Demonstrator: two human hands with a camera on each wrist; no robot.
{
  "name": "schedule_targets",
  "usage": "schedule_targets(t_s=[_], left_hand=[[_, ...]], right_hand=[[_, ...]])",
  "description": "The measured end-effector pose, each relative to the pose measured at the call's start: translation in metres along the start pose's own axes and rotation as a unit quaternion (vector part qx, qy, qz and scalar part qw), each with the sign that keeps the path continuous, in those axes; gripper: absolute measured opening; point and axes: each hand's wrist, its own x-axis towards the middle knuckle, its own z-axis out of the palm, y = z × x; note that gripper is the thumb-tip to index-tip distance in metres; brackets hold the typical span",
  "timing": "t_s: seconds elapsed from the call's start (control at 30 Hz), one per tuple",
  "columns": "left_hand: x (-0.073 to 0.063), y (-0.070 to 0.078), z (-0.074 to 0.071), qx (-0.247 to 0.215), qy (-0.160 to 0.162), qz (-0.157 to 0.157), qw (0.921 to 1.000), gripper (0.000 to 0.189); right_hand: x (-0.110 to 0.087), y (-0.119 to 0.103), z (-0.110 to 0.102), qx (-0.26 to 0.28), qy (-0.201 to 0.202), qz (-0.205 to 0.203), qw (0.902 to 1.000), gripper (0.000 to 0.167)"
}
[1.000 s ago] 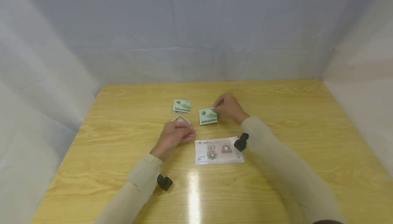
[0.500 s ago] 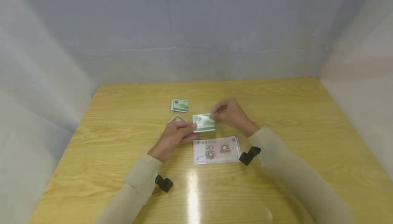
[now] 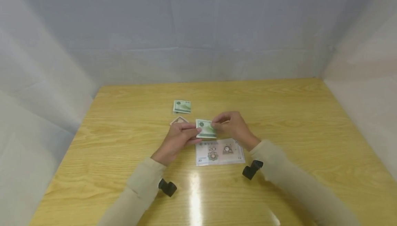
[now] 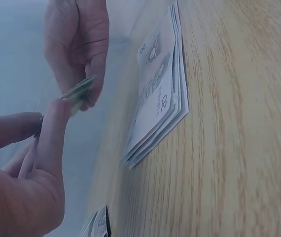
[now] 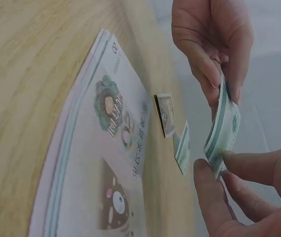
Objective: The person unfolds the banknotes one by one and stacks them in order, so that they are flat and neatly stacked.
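Between both hands is a folded green banknote, raised over the table. My left hand pinches its left edge between thumb and fingers. At its upper right edge my right hand holds it with thumb and fingertips. In the right wrist view the folded banknote is seen edge-on, slightly bent, with layers showing. Just below the hands lies a stack of pinkish banknotes marked 20; the left wrist view shows its layered edge.
Another folded green banknote lies behind the hands on the wooden table. A folded brownish note lies partly covered by the left hand. Pale cloth walls stand around the table's back and sides.
The right hand has brought the folded green banknote from the table toward the left hand, which now grips its left edge. Both hands have since shifted slightly nearer the body.
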Motion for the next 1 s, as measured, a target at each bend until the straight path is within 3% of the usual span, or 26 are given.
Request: schedule_targets(t_s=[0.33, 0.67, 1.0], left_hand=[[-0.002, 0.003, 0.004, 0.005, -0.036, 0.006, 0.9993, 0.036], [-0.002, 0.004, 0.006, 0.018, -0.022, 0.003, 0.9996, 0.032], [-0.001, 0.005, 0.004, 0.027, -0.015, -0.005, 0.9995, 0.038]], right_hand=[[-0.012, 0.002, 0.010, 0.016, -0.038, -0.009, 0.9991, 0.050], [-0.016, -0.003, 0.015, 0.003, -0.058, -0.025, 0.9980, 0.043], [-0.019, -0.006, 0.013, -0.030, -0.059, -0.030, 0.9974, 0.053]])
